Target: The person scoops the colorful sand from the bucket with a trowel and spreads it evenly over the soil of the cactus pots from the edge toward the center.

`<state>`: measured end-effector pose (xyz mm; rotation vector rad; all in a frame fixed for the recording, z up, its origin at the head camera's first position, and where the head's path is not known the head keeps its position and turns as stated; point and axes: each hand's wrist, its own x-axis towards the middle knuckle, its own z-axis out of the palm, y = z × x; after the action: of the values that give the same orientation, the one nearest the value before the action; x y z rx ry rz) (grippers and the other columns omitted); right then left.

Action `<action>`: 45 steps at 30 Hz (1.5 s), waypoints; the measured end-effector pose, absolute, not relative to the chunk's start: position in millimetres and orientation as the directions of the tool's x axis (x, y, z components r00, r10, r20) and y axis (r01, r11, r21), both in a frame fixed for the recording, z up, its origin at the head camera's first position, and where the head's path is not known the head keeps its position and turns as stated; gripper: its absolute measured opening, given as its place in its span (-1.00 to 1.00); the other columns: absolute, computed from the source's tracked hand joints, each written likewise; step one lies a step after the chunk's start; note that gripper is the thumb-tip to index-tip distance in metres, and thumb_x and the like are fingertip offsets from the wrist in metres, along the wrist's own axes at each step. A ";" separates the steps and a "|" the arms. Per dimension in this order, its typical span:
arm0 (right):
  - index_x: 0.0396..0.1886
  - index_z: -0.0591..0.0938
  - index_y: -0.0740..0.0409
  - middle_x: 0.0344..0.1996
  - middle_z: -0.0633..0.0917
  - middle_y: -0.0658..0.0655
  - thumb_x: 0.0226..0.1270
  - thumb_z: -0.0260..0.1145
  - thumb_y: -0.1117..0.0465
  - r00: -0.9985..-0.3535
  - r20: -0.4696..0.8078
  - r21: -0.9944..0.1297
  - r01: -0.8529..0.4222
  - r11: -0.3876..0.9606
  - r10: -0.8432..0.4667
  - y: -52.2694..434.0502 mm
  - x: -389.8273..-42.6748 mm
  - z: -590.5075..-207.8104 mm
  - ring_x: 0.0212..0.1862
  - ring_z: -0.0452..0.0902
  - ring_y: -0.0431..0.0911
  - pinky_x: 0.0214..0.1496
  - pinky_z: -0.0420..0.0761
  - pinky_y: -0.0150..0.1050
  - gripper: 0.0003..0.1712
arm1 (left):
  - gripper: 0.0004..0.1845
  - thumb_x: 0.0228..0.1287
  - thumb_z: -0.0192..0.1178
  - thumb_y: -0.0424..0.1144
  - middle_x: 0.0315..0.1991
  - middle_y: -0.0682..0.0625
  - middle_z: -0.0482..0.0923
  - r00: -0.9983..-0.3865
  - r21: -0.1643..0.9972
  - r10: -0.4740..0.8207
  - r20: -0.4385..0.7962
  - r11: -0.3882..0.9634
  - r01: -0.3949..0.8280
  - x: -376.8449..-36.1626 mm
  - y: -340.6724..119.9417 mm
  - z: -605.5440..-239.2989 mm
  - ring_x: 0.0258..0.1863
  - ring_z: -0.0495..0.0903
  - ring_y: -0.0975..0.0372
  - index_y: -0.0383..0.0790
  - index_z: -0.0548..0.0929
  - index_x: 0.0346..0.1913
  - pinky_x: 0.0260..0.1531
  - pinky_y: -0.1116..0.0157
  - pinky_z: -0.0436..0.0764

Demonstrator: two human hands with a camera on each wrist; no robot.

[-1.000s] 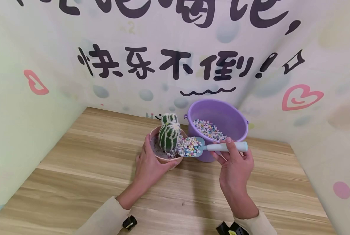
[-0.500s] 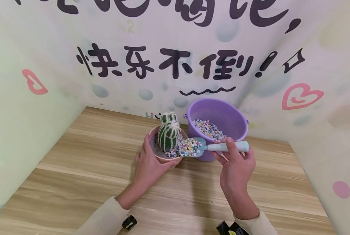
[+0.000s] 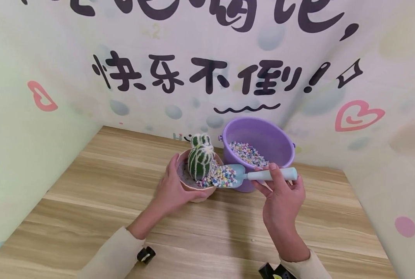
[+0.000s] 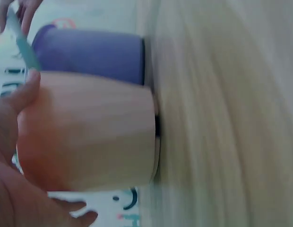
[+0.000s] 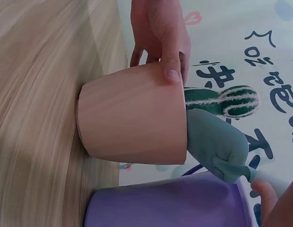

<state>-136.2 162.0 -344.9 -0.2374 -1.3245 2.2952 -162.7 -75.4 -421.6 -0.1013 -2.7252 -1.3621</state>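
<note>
My left hand [image 3: 172, 190] holds a peach flowerpot [image 5: 132, 116] at its left side, thumb along the front near the rim. A green, white-ribbed cactus [image 3: 199, 164] stands in the pot, over grey fill. In my right hand [image 3: 284, 201] I grip the pale handle of a small light-blue garden trowel [image 3: 240, 173], held level between fingers and thumb. Its blade tip reaches over the pot's right rim. Multicoloured pebbles [image 3: 225, 176] spread from the blade into the pot beside the cactus. In the right wrist view the underside of the blade shows against the rim.
Right behind the trowel stands a purple bucket [image 3: 228, 155] with more coloured pebbles [image 3: 249, 153] inside. The wood-grain table [image 3: 124, 166] meets printed cloth walls at the back and sides. One tiny pale speck lies on the table in front.
Pebbles have slid off the trowel's tip into the pot, leaving more blade bare. The trowel and right hand shifted slightly right. My left wrist moved left, and its fingers eased around the pot.
</note>
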 end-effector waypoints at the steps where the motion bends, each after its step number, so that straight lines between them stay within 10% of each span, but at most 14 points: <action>1: -0.15 0.45 0.35 -0.43 0.73 0.17 0.19 0.44 0.25 -0.872 0.085 -0.852 -0.315 -0.418 0.482 162.2 -136.2 -344.8 -0.46 0.73 -0.02 -0.40 0.71 -0.03 -0.61 | 0.49 -0.33 0.57 0.25 0.53 -0.24 -0.07 -0.993 0.801 0.045 0.105 0.588 0.111 -164.3 -78.1 -420.8 0.44 0.08 -0.18 -0.12 -0.24 0.55 0.33 -0.22 0.21; 45: -0.15 0.47 0.32 -0.46 0.74 0.20 0.23 0.42 0.23 -0.890 0.087 -0.885 -0.275 -0.375 0.447 162.7 -132.6 -335.0 -0.33 0.75 0.11 -0.37 0.71 0.02 -0.65 | 0.55 -0.43 0.53 0.37 0.48 -0.28 -0.05 -0.990 0.764 -0.050 0.133 0.642 0.070 -158.5 -58.6 -424.5 0.40 0.13 -0.17 -0.14 -0.25 0.55 0.30 -0.27 0.20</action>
<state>-132.6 162.7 -335.0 -0.2315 -1.4240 2.2824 -158.5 -58.6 -424.5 -0.0171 -2.7160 -1.2730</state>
